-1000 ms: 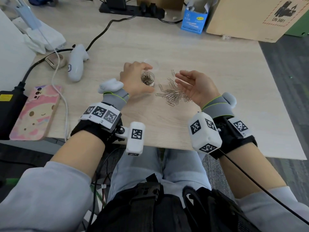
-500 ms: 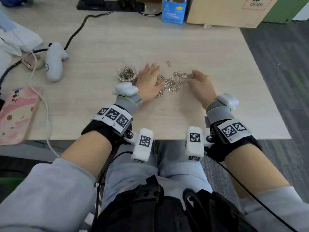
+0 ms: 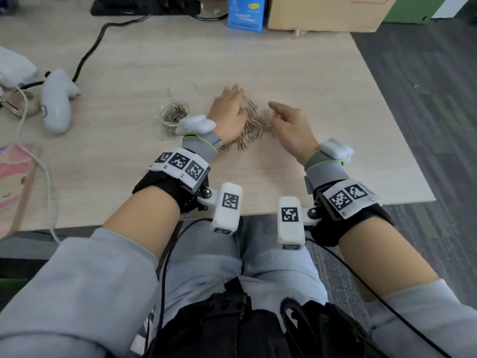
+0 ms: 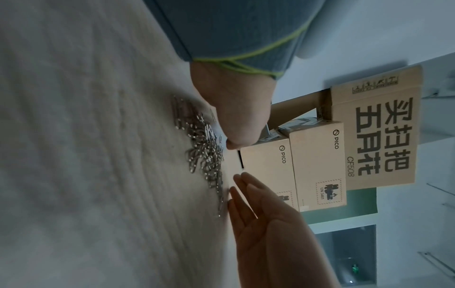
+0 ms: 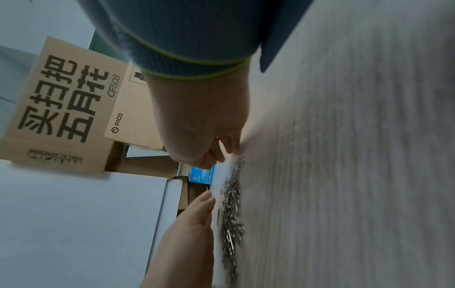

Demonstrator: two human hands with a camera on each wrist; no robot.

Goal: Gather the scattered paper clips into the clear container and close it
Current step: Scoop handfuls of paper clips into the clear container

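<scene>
A clear round container (image 3: 175, 116), part-filled with paper clips, stands open on the wooden table. Its clear lid (image 3: 184, 89) lies just behind it. A loose pile of paper clips (image 3: 251, 125) lies to its right, between my hands. My left hand (image 3: 227, 109) lies open against the pile's left side, fingers straight (image 5: 197, 206). My right hand (image 3: 286, 120) sits at the pile's right side with relaxed fingers (image 4: 248, 187) and holds nothing. The pile also shows in the wrist views (image 4: 204, 152) (image 5: 231, 210).
A white handheld device (image 3: 58, 104) and cables lie at the left, a pink phone (image 3: 13, 177) at the near left. A blue box (image 3: 246, 11) and cardboard boxes (image 3: 322, 11) stand at the back. The table edge (image 3: 402, 151) runs close on the right.
My left hand let go of the container and moved right to the pile. My right hand turned palm down beside it. The clips are bunched closer together between both hands.
</scene>
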